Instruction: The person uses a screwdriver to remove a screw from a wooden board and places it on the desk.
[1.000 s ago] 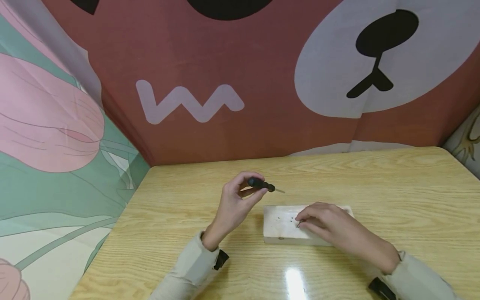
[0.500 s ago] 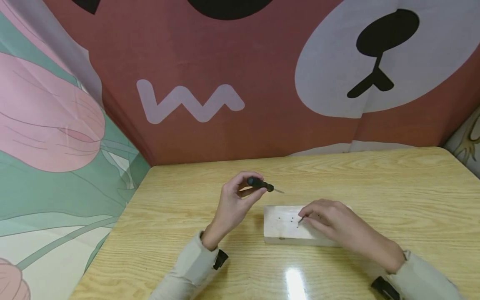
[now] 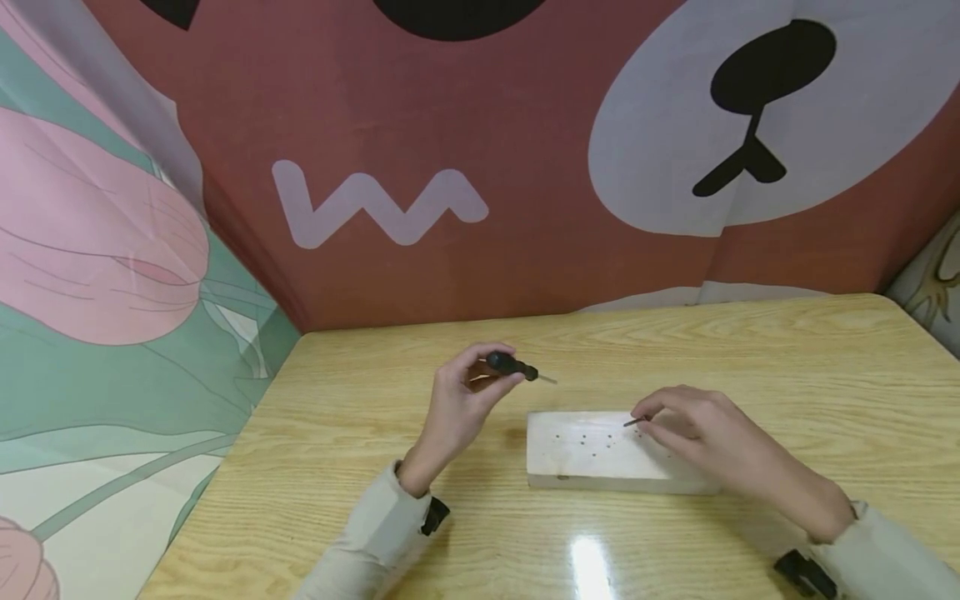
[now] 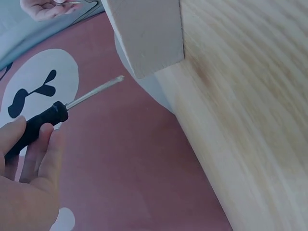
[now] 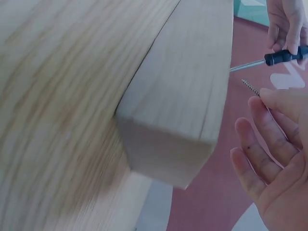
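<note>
My left hand (image 3: 461, 408) grips a screwdriver (image 3: 512, 365) by its black handle, above the table and left of the wooden block. In the left wrist view the screwdriver's metal shaft (image 4: 96, 93) points away from the fingers, its tip touching nothing. Between thumb and forefinger my right hand (image 3: 720, 433) pinches a screw (image 5: 250, 87), whose threaded end sticks out. That hand is over the right part of the pale wooden block (image 3: 555, 458). Several small dark holes dot the block's top, and the hand hides part of its right end.
The block lies flat on a wood-grain table (image 3: 360, 433). Behind the table hangs a reddish-brown cloth (image 3: 525, 267) printed with a cartoon face. A green and pink floral cloth (image 3: 112, 375) covers the left side.
My right hand has lifted the screw from the block's middle and moved right, uncovering more holes. My left hand has shifted slightly left with the screwdriver.
</note>
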A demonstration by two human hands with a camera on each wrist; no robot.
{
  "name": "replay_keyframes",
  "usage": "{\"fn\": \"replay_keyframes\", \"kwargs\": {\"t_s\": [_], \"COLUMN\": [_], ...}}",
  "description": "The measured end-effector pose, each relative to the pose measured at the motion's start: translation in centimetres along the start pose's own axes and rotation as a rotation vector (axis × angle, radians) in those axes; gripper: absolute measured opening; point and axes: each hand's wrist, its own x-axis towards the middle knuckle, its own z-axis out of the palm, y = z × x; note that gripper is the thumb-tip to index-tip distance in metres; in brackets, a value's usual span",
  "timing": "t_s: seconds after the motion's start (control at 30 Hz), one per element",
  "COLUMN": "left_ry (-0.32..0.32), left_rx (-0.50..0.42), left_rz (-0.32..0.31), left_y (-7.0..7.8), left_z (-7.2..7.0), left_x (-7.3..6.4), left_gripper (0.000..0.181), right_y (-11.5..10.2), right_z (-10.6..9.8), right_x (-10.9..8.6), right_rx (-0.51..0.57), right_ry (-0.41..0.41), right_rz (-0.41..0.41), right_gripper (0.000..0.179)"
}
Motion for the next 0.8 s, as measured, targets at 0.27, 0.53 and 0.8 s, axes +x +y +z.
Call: {"fn": "replay_keyframes", "kwargs": {"t_s": [0.27, 0.53, 0.8], "left_ry": [0.000, 0.007, 0.024], "left_rx": [-0.010, 0.012, 0.044], "left_rz": [-0.025, -0.044, -0.072], "left_y": [-0.4, -1.1, -2.1], "left_z": [-0.5, -1.2, -1.8], "left_x": [0.0, 0.0, 0.1], "left_gripper": [0.026, 0.025, 0.023], "right_y": [1.9, 3.6, 5.3], "right_z": [-1.9, -3.4, -3.8], "right_x": [-0.4, -1.3, -2.0], "right_rx": [-0.108, -0.126, -0.134], "right_ry": [0.099, 0.117, 0.121], "right_rz": [-0.022, 0.017, 0.073], "right_gripper": [0.030, 0.024, 0.021]}}
